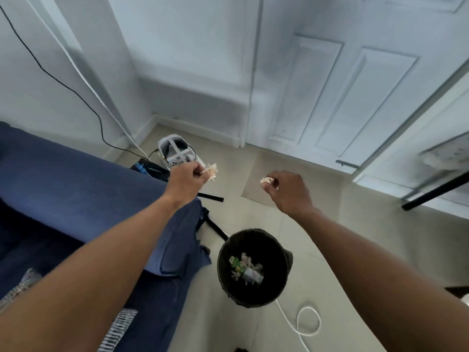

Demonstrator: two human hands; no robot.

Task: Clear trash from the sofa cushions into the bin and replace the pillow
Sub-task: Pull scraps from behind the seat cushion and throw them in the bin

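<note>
My left hand (186, 179) is closed around a pale crumpled scrap of trash (212, 171) that sticks out past the fingers. My right hand (286, 190) pinches another small pale scrap (266, 179). Both hands are held out over the floor, beyond the black bin (223, 252), which stands on the tiles below and between my forearms. Inside the bin lie paper scraps and a green-and-white wrapper (245, 269). The blue sofa (63, 184) fills the left side, its armrest under my left forearm. A patterned pillow (22, 283) shows at the lower left edge.
A white headset-like device (177, 152) and a dark bag (149, 168) sit on the floor behind the sofa arm. A white cable (307, 323) loops on the tiles by the bin. A white door (330, 97) is ahead; a black table leg (436, 191) is at right.
</note>
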